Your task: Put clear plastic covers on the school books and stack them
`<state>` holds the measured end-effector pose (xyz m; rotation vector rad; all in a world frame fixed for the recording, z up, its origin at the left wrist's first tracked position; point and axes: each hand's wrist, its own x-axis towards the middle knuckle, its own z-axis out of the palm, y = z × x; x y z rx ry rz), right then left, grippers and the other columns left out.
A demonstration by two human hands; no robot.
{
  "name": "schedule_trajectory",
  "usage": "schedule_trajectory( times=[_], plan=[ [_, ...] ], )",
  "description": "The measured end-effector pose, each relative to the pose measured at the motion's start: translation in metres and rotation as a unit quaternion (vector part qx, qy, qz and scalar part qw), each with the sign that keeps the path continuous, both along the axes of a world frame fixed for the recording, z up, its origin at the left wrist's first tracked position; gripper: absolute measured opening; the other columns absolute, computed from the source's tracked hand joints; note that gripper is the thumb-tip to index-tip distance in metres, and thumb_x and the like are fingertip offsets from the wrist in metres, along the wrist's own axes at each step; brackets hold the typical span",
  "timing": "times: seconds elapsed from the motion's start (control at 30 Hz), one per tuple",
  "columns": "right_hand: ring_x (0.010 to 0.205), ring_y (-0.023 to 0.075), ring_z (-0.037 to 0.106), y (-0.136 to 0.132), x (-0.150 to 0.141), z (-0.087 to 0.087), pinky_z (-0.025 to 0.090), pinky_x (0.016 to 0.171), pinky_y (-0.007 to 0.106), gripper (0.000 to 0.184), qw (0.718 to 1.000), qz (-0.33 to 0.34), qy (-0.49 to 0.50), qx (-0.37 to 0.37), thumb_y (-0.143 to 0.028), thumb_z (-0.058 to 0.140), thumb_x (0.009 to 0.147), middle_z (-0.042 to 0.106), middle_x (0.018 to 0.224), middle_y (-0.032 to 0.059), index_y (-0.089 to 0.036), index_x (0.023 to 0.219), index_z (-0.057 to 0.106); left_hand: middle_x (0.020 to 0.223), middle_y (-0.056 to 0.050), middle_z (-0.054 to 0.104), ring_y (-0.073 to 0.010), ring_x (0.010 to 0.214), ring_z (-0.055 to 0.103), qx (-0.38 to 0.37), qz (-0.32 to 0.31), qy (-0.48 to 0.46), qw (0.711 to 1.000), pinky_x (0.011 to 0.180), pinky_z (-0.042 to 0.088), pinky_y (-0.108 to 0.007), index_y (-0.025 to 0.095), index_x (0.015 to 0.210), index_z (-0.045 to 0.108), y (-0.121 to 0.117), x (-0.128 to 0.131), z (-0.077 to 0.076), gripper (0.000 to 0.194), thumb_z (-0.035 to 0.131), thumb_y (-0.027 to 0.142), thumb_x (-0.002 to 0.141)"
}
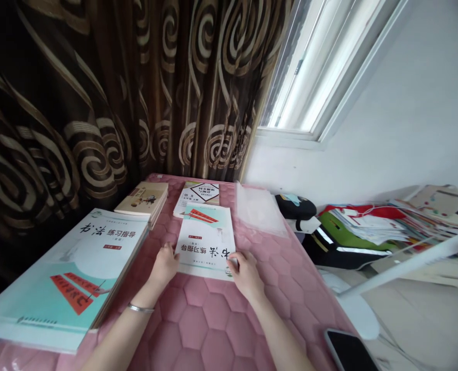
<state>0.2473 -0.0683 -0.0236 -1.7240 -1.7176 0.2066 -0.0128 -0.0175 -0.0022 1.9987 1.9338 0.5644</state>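
A thin white and mint-green calligraphy workbook lies upside down to me on the pink quilted surface. My left hand, a silver bangle on its wrist, closes on the workbook's left edge. At the near right corner, my right hand has its thumb over the cover and its fingers curled at the edge. Just behind the workbook sits a small pile of textbooks, partly covered by it. On the left, a larger book with the same cover design tops a stack, facing me.
Tan-covered books are stacked at the back left, by the patterned curtain. Clear plastic sheets lie at the back right. A phone rests near the right edge. Beyond stand a white lamp and a green-black bag.
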Motion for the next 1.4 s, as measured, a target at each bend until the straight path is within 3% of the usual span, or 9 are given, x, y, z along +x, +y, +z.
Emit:
schedule_trajectory(
  times=[0.1,0.23,0.37,0.43,0.5,0.63,0.77,1.07,1.4],
  plan=[
    [0.093,0.0261,0.062,0.004,0.003,0.003,0.05,0.084,0.039,0.015,1.0,-0.013,0.012,-0.024,-0.023,0.055,0.082,0.067,0.096,0.0086,-0.026,0.091,0.067,0.095,-0.018,0.072,-0.0261,0.094,0.07,-0.034,0.012,0.022,0.999,0.077,0.05,-0.031,0.01,0.099,0.062,0.01,0.004,0.001,0.019,0.055,0.018,0.084],
    [0.07,0.0186,0.065,-0.01,0.002,0.014,0.05,0.065,0.029,0.012,0.981,0.03,0.094,-0.165,-0.026,0.056,0.08,0.069,0.077,0.001,-0.024,0.087,0.065,0.088,-0.015,0.074,-0.0268,0.089,0.071,-0.074,0.007,0.056,0.996,0.073,0.051,-0.031,0.013,0.088,0.064,0.014,0.001,0.008,0.012,0.055,0.017,0.08],
    [0.05,0.013,0.06,-0.037,-0.004,0.037,0.045,0.05,0.024,0.017,0.883,0.178,0.225,-0.372,-0.036,0.067,0.073,0.068,0.068,-0.0015,-0.022,0.082,0.063,0.097,-0.018,0.074,-0.0262,0.096,0.07,-0.076,0.001,0.087,0.993,0.075,0.05,-0.028,0.011,0.094,0.063,0.006,-0.01,0.024,0.023,0.05,0.004,0.076],
    [0.045,0.0118,0.057,-0.044,-0.003,0.046,0.044,0.047,0.024,0.028,0.837,0.244,0.275,-0.406,-0.046,0.066,0.074,0.069,0.07,0.0002,-0.02,0.083,0.062,0.102,-0.021,0.072,-0.0267,0.096,0.07,-0.063,0.009,0.105,0.992,0.076,0.05,-0.03,0.009,0.104,0.06,0.001,-0.013,0.035,0.031,0.044,0.002,0.078],
    [0.05,0.0133,0.06,-0.041,0.003,0.049,0.046,0.05,0.025,0.036,0.866,0.225,0.297,-0.334,-0.055,0.059,0.078,0.07,0.073,0.0019,-0.02,0.084,0.062,0.1,-0.021,0.072,-0.0276,0.094,0.07,-0.044,0.017,0.123,0.991,0.077,0.051,-0.033,0.009,0.113,0.056,-0.002,-0.012,0.045,0.037,0.039,0.002,0.081],
    [0.083,0.023,0.067,-0.018,0.029,0.03,0.054,0.071,0.034,0.038,0.966,0.031,0.238,-0.1,-0.059,0.051,0.081,0.07,0.091,0.006,-0.024,0.091,0.063,0.1,-0.019,0.072,-0.029,0.1,0.068,0.017,-0.001,0.15,0.989,0.092,0.044,-0.046,0.011,0.125,0.048,0.01,-0.002,0.065,0.045,0.033,0.002,0.084],
    [0.116,0.0318,0.055,0.001,0.05,0.0,0.045,0.097,0.047,0.041,0.992,-0.078,0.094,0.034,-0.049,0.044,0.084,0.062,0.12,0.014,-0.021,0.109,0.061,0.098,-0.012,0.073,-0.0261,0.101,0.067,0.05,-0.063,0.151,0.985,0.099,0.036,-0.047,0.018,0.122,0.052,0.045,0.008,0.08,0.05,0.035,-0.004,0.08],
    [0.107,0.0346,0.059,0.005,0.04,-0.011,0.048,0.088,0.047,0.045,0.992,-0.112,-0.026,-0.058,-0.038,0.045,0.088,0.064,0.111,0.0174,-0.017,0.126,0.056,0.103,-0.017,0.07,-0.0295,0.114,0.057,0.077,-0.129,0.165,0.975,0.1,0.033,-0.046,0.015,0.109,0.06,0.122,0.038,0.074,0.045,0.041,-0.006,0.074],
    [0.106,0.0296,0.058,-0.001,0.028,0.002,0.045,0.088,0.041,0.037,0.979,-0.129,-0.109,-0.111,-0.033,0.045,0.094,0.06,0.113,0.0132,-0.023,0.127,0.06,0.115,-0.019,0.065,-0.0312,0.12,0.05,0.098,-0.079,0.185,0.975,0.11,0.022,-0.055,0.011,0.12,0.057,0.136,0.043,0.037,0.047,0.039,-0.002,0.079]
  ],
)
